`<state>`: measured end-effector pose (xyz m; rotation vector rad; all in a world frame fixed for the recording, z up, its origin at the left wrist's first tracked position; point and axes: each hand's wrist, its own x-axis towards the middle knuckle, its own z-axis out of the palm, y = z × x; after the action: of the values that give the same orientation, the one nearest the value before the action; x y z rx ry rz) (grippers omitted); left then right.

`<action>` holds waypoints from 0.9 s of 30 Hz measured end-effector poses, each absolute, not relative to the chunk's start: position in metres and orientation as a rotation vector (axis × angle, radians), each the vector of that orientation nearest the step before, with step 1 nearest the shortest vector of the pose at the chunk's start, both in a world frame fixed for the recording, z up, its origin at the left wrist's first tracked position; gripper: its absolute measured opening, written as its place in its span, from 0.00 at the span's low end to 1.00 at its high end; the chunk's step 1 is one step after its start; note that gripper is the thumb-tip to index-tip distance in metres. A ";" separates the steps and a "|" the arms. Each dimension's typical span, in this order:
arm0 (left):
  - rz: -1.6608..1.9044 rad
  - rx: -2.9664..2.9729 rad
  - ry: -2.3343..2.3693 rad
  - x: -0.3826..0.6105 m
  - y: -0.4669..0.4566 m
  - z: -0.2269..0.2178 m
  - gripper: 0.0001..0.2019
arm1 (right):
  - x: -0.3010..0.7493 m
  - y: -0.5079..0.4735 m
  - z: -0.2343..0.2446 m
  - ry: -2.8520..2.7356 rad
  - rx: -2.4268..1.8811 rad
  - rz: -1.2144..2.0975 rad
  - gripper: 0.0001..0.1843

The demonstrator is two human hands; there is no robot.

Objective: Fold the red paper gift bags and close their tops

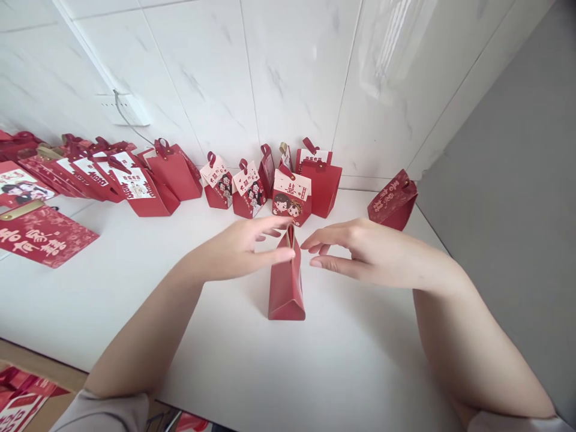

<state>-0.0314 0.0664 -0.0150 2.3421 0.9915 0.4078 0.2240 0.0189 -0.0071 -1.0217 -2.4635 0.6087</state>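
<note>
A small red gift box [287, 291] with a peaked top stands upright on the white table, narrow side toward me. My left hand [243, 249] reaches in from the left, its thumb at the near end of the box's top ridge and its index finger at the far end, lightly holding it. To the right of the ridge, my right hand [366, 249] hovers with thumb and fingers apart, holding nothing. A small gap separates its fingertips from the box. The flaps at the top look pressed together, slightly parted at the upper edge.
Behind stand several finished boxes, including a box with cartoon figures [291, 201] and a plain red box [326, 186]. A patterned box [393, 201] leans at the right. More boxes [139, 186] crowd the left, near a flat printed piece [47, 234]. A tiled wall [297, 72] borders the table [360, 360].
</note>
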 end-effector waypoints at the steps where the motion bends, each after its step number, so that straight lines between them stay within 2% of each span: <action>1: 0.379 2.365 0.980 -0.028 0.062 -0.016 0.32 | 0.225 0.020 -0.009 -2.463 -1.048 0.548 0.11; 4: 0.399 2.390 0.974 -0.018 0.053 -0.018 0.36 | 0.227 0.021 -0.009 -2.457 -1.098 0.442 0.11; 9: 0.395 2.423 0.975 -0.015 0.051 -0.020 0.30 | 0.231 0.019 -0.005 -2.441 -1.183 0.424 0.13; 19: 0.266 2.367 0.742 -0.032 0.074 -0.014 0.29 | 0.237 0.021 -0.006 -2.459 -1.235 0.415 0.14; 24: 0.475 2.329 0.949 -0.052 0.084 -0.002 0.30 | 0.239 0.019 -0.005 -2.439 -1.266 0.410 0.15; 27: 0.451 2.385 0.996 -0.059 0.086 0.001 0.29 | 0.240 0.020 -0.005 -2.443 -1.260 0.437 0.15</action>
<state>-0.0590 0.0859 0.0010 2.3853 0.9963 0.4515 0.2397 0.0204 -0.0050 -1.2602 -2.4430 0.4374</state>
